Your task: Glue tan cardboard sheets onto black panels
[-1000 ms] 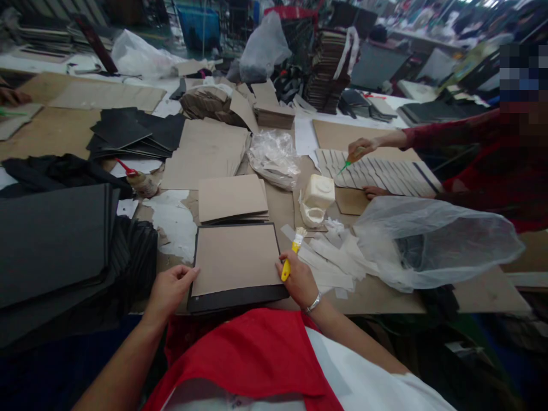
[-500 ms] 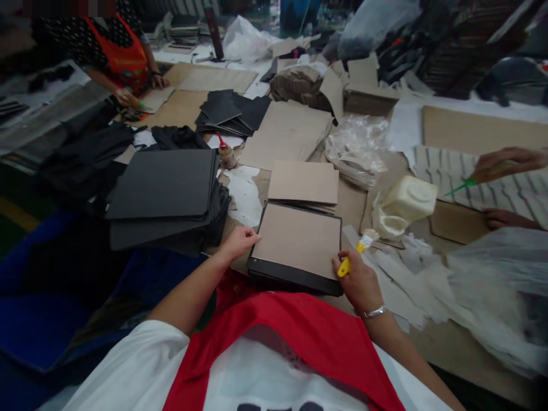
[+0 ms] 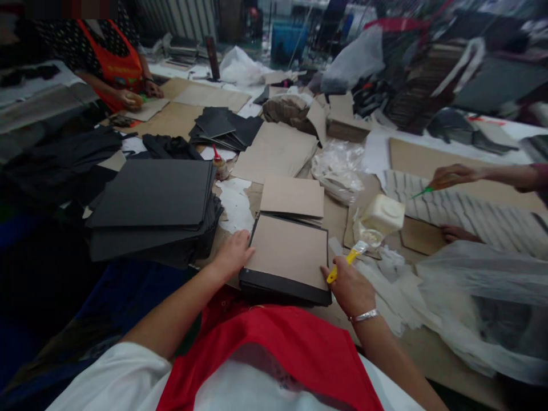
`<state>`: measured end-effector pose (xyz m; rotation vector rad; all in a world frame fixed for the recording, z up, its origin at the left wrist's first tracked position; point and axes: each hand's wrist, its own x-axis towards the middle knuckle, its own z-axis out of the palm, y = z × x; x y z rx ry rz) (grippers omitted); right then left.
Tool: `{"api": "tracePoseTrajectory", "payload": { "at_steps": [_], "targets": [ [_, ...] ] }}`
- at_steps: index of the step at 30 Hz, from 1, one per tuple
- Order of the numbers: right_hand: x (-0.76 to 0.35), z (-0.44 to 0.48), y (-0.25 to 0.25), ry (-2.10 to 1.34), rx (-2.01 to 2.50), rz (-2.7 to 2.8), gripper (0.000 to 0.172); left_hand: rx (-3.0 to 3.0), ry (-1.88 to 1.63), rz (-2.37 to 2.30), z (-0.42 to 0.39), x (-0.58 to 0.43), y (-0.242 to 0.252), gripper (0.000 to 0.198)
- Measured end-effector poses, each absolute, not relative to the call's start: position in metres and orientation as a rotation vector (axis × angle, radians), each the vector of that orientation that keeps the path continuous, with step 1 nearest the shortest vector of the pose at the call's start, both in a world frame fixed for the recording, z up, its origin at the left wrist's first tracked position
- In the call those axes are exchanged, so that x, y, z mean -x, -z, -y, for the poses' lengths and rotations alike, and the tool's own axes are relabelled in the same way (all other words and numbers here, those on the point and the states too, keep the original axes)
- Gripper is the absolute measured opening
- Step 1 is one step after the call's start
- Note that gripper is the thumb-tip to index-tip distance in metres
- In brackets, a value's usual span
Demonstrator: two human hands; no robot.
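A tan board (image 3: 286,251) lies on a stack of black sheets (image 3: 285,287) in front of me, with a black margin along its near side. My left hand (image 3: 233,254) rests at the board's left edge, fingers partly spread and holding nothing that I can see. At the right edge is my right hand (image 3: 349,282), closed round a yellow brush (image 3: 345,265); its bristles point towards a cream plastic container (image 3: 384,214) with white paste at its mouth. Smaller tan boards (image 3: 292,196) are stacked just beyond.
Large black sheets (image 3: 149,194) are piled on the left. A red-tipped bottle (image 3: 220,165) stands behind them. Clear plastic (image 3: 338,171) lies further back. One person works at the back left; another person's hands (image 3: 456,176) are over a striped sheet at the right.
The view has shifted, so the far area shows more. My left hand has gone from pinched fingers at the board's edge to a looser, more spread pose. The brush in my right hand now points nearer the container.
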<state>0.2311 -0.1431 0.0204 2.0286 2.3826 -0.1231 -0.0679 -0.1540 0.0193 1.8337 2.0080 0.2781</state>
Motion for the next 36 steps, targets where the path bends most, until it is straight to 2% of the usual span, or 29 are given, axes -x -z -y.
{"api": "tracePoseTrajectory", "payload": {
  "at_steps": [3,5,7,10,11,13,16,19,24,28,32,34,36],
  "targets": [
    [-0.247,0.131,-0.044,-0.017,-2.184,-2.34,0.036,-2.226,-0.318,-1.957,0.156,0.059,-0.021,0.033],
    [-0.254,0.121,-0.065,0.096,-2.37,-2.436,0.042,-2.458,-0.26,-1.701,0.156,0.051,-0.02,0.034],
    [-0.246,0.11,-0.083,0.587,-2.49,-2.62,0.048,-2.563,-0.177,-1.493,0.156,0.045,-0.019,0.03],
    [-0.202,0.091,-0.089,1.721,-2.309,-2.601,0.056,-2.588,-0.172,-1.465,0.156,0.041,-0.017,0.026],
    [-0.181,0.085,-0.085,1.966,-2.193,-2.526,0.054,-2.584,-0.196,-1.477,0.157,0.04,-0.016,0.025],
    [-0.141,0.073,-0.07,2.164,-2.057,-2.468,0.048,-2.565,-0.256,-1.499,0.159,0.04,-0.014,0.027],
    [-0.111,0.058,-0.047,2.092,-2.002,-2.529,0.039,-2.513,-0.337,-1.551,0.163,0.039,-0.01,0.032],
    [-0.134,0.049,-0.039,1.924,-2.064,-2.539,0.034,-2.484,-0.355,-1.611,0.167,0.039,-0.006,0.035],
    [-0.217,0.056,-0.047,1.714,-2.325,-2.459,0.034,-2.47,-0.327,-1.673,0.168,0.037,-0.003,0.034],
    [-0.25,0.067,-0.055,1.525,-2.357,-2.562,0.035,-2.432,-0.358,-1.66,0.169,0.034,-0.004,0.034],
    [-0.279,0.081,-0.062,1.5,-2.434,-2.609,0.04,-2.407,-0.392,-1.692,0.176,0.029,-0.005,0.033],
    [-0.297,0.088,-0.054,1.426,-2.496,-2.608,0.043,-2.409,-0.399,-1.707,0.18,0.028,-0.005,0.034],
    [-0.311,0.093,-0.033,1.17,-2.519,-2.553,0.04,-2.405,-0.406,-1.712,0.183,0.028,-0.005,0.036]
  ]
}}
